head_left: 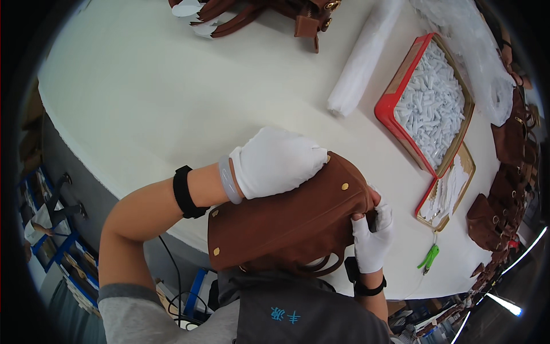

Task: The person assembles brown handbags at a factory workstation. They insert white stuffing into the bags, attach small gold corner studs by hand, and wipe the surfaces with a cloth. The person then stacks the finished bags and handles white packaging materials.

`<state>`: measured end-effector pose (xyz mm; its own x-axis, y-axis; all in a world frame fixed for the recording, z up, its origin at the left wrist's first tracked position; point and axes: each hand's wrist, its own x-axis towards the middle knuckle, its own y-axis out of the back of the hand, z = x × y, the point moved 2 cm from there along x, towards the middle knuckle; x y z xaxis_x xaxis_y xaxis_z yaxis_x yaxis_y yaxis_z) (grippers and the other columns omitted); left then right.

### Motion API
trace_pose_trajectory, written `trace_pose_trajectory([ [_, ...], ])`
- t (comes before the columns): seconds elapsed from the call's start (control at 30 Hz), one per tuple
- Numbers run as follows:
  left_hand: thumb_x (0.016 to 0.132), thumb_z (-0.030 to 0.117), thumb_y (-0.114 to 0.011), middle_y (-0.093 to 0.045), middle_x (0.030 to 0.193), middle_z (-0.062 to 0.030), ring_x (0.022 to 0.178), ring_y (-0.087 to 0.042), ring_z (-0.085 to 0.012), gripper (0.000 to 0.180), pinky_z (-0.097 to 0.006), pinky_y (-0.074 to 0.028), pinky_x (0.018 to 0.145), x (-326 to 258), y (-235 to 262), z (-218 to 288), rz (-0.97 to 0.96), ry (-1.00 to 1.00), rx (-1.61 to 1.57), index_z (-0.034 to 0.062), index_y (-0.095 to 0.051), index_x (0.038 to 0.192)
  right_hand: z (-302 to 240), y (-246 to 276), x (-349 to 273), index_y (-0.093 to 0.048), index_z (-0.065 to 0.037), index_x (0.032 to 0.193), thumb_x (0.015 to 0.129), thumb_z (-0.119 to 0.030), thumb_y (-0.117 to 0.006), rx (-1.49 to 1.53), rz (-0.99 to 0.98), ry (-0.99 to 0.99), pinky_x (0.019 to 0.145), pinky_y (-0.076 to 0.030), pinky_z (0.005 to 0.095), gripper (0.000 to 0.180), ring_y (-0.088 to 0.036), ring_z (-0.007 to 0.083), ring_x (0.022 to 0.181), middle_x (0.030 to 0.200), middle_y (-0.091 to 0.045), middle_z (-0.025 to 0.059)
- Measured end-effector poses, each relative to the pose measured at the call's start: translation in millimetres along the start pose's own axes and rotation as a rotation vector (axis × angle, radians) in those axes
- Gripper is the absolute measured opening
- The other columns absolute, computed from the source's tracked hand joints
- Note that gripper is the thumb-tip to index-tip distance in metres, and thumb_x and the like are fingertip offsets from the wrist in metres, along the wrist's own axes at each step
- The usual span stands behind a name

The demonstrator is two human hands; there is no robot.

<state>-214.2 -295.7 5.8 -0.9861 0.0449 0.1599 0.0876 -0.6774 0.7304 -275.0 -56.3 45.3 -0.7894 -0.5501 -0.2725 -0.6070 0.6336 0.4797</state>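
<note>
Dark grey cloth apron [321, 325]: closest thing to the lens, near side, blue marks on the front, with a light grey sleeve [126, 312] off to the left.
Brown leather bag [286, 213]: tipped over at the near edge of the rounded off-white bench [132, 114], right up by the apron. Base is showing, small gold metal studs [345, 187] near the corners, brown handle loop [327, 267] on the near side.
White-gloved left hand [278, 162]: over the bag's far edge, fingers curled together right by a stud. Can't tell if anything's pinched in there tbh.
White-gloved right hand [375, 235]: fingers clamped on the bag's right end, bare tips poking out of the glove.
Right side stuff: big red-sided tray [385, 107] full of small white pieces [432, 94], smaller red-and-gold tray [471, 167] with white strips [448, 192] just nearer, then green-handled snips [428, 257] nearer still.
Far side: long white roll [366, 57], crumpled clear plastic [484, 69] right of it, brown straps [235, 22] further left.
</note>
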Motion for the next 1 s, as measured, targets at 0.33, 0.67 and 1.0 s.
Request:
trace_pose_trajectory([
  [0.33, 0.08, 0.014, -0.059, -0.061, 0.07, -0.0094, 0.061, -0.061, -0.029, 0.009, -0.039, -0.051, 0.057, 9.4, -4.5, -11.6, 0.107, 0.148, -0.021, 0.0091, -0.06, 0.074, 9.0, -1.8, -2.4, -0.056, -0.001, 0.125, 0.083, 0.0, -0.066, 0.0, 0.028, -0.005, 0.099, -0.043, 0.0328, 0.043, -0.057, 0.0228, 0.112, 0.125, -0.059, 0.0122],
  [0.67, 0.083, 0.015, -0.061, -0.063, 0.073, -0.0057, 0.064, -0.061, -0.0243, 0.005, -0.034, -0.049, 0.057, -150.0, 59.7, -1.5, 0.109, 0.543, -0.061, 0.0112, -0.065, 0.083, 17.1, -3.4, -6.5, -0.05, 0.003, 0.13, 0.092, -0.002, -0.06, 0.147, 0.088, -0.153, 0.098, -0.041, 0.0295, 0.039, -0.055, 0.0155, 0.109, 0.118, -0.058, 0.0076],
  [1.0, 0.081, 0.01, -0.063, -0.065, 0.081, -0.0031, 0.069, -0.062, -0.0243, 0.006, -0.034, -0.05, 0.059, -181.5, 63.9, 17.2, -0.123, 0.399, -0.101, 0.0108, -0.065, 0.087, 14.3, -5.0, -5.9, -0.053, 0.005, 0.125, 0.092, -0.001, -0.059, 0.116, 0.144, -0.175, 0.099, -0.04, 0.0292, 0.035, -0.055, 0.0164, 0.108, 0.118, -0.059, 0.0091],
])
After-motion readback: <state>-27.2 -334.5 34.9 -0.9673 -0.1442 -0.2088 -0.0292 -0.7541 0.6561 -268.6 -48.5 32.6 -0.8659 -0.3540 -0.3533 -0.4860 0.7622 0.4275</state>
